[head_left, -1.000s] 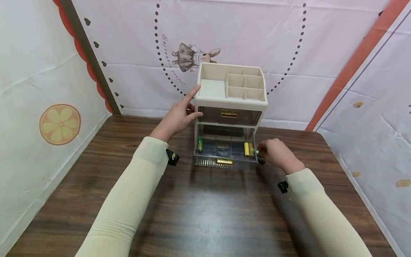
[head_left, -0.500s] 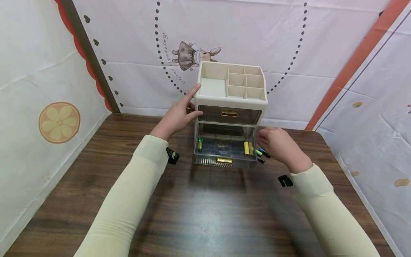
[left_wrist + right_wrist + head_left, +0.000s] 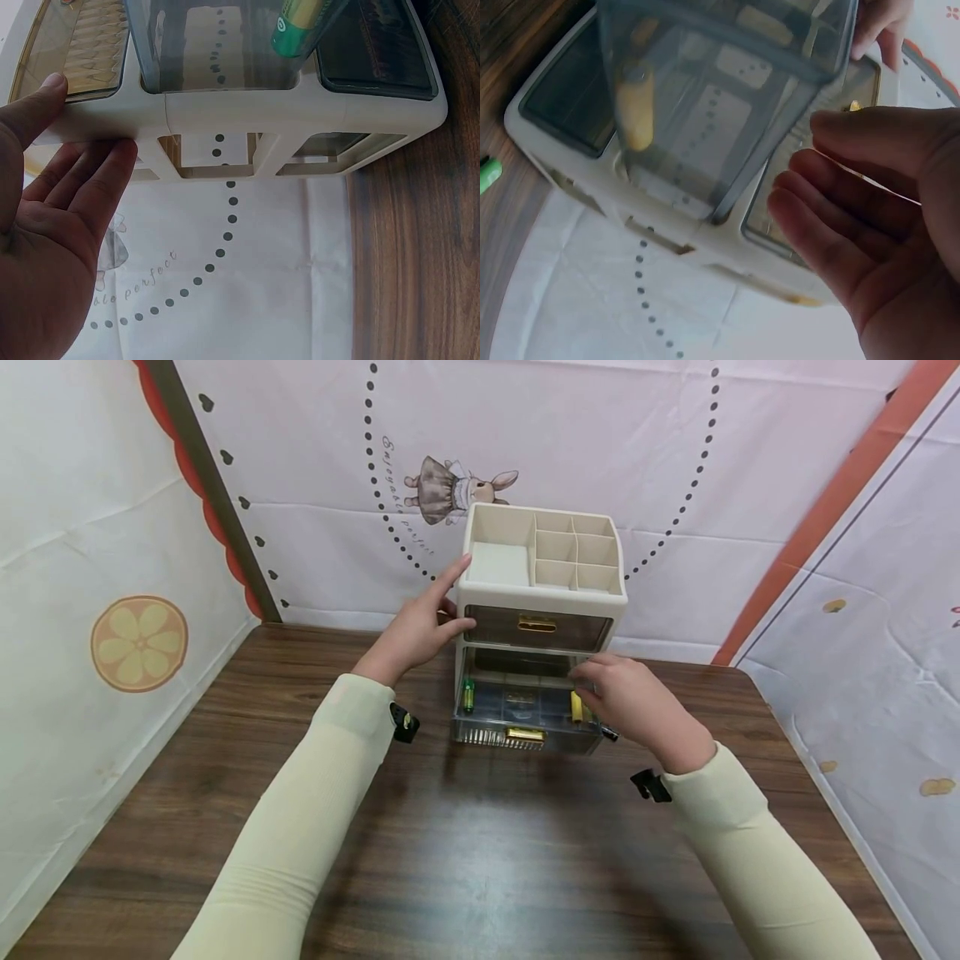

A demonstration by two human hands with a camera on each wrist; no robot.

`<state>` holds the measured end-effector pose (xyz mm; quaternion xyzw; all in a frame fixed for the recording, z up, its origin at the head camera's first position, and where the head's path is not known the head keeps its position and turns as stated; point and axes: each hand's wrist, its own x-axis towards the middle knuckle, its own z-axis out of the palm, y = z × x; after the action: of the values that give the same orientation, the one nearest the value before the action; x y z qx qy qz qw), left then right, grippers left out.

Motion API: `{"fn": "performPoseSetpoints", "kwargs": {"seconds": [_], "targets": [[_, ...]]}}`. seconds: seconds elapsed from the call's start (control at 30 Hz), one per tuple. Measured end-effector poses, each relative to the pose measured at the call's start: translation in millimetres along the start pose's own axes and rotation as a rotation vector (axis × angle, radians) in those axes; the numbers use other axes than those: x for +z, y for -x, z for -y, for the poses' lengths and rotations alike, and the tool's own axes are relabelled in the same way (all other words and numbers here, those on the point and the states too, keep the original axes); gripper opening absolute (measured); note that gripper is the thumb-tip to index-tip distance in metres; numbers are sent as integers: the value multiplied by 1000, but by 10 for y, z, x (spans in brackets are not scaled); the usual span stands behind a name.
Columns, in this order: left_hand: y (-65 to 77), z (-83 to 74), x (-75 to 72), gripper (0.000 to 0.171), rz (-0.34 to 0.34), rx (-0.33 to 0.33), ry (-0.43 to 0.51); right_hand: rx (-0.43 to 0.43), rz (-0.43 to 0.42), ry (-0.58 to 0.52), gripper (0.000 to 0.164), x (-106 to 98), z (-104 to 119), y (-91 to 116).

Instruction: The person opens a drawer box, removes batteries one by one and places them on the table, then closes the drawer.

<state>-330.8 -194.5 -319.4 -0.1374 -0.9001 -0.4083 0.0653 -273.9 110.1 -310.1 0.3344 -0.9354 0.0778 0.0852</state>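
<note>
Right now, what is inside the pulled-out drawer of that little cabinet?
The drawer has a green battery on its left side and a yellow cylinder near its right. In the head view, the right hand hides part of that right end and whatever lies behind.

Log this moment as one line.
left hand: touching cabinet, left side | right hand: over open drawer, nothing visibly held | green battery: inside drawer | yellow battery: inside drawer

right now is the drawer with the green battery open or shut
Open: the drawer juts out from the front of the white organizer, with the green battery visible inside.
</note>
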Motion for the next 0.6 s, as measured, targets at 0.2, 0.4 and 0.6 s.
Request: {"fn": "performPoseSetpoints", "kwargs": {"seconds": [0.2,0.4,0.6], "targets": [[2,-12,-9,85,3,-4,5,-24,89,34,24,27,94,-87],[8,-16,-17,85,3,3,2,-21,154,93,3,78,167,-217],[11,-15,-11,86,4,9,5,7,161,172,18,133,224,-313]]}}
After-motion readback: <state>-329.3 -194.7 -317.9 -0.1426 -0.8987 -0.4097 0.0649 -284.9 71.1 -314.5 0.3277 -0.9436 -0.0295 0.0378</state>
